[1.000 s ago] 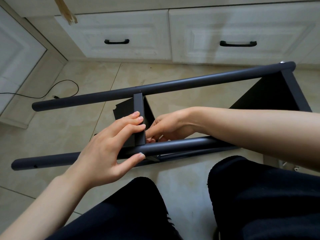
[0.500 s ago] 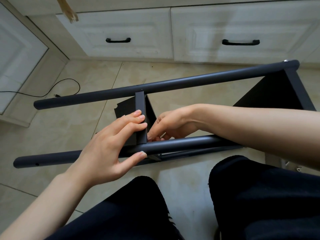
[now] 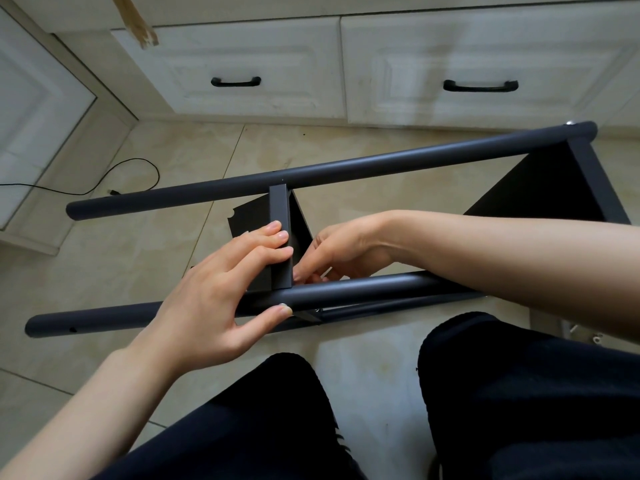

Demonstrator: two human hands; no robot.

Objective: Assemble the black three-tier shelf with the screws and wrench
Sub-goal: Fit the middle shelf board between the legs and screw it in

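Note:
The black shelf lies on its side on the floor, its far pole (image 3: 346, 168) and near pole (image 3: 381, 287) running left to right. A middle shelf panel (image 3: 278, 209) stands between them, and an end panel (image 3: 554, 188) sits at the right. My left hand (image 3: 221, 292) grips the middle panel's edge with its fingers, the thumb pressing on the near pole beside a screw head (image 3: 283, 305). My right hand (image 3: 339, 251) reaches behind the near pole next to the panel, its fingertips pinching a small silvery piece (image 3: 325, 273) that is mostly hidden.
White cabinet drawers with black handles (image 3: 480, 86) close off the back. A black cable (image 3: 138, 168) lies on the tiles at the left. A few loose screws (image 3: 575, 332) lie at the right by my leg. My knees in black trousers (image 3: 519, 393) fill the foreground.
My right hand's fingers have shifted a little behind the near pole. My left hand keeps the same hold, and the shelf frame has barely moved.

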